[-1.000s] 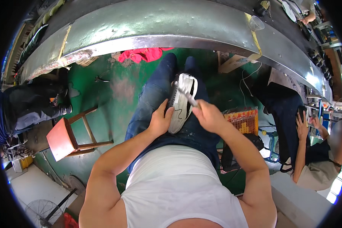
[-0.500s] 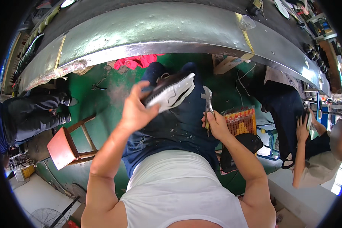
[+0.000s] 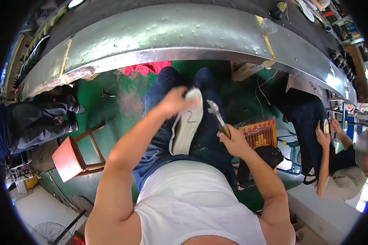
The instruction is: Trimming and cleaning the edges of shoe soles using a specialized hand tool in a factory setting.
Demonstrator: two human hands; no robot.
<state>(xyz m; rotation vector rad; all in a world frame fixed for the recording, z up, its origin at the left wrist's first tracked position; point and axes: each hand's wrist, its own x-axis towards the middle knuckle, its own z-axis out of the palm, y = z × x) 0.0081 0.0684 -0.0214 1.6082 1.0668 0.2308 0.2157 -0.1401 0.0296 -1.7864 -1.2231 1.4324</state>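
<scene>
A shoe upper lies lengthwise over my thighs, its whitish, sole-shaped underside facing up and its rounded end away from me. At that far end is my left hand, its fingers smeared by motion over the edge, so their grip is unclear. To the right, my right hand is closed around the handles of metal pincers. The pincers' head points up and left, a short way from the shoe upper and apart from it.
A metal-faced bench spans the front. A stool stands at left, near another person's legs. A beaded seat mat and black bag are at right, beside a seated co-worker. Pliers lie on the floor.
The shoe upper has come down onto my thighs and turned, underside up. My left hand has shifted to its far end. The pincers have tilted left toward it.
</scene>
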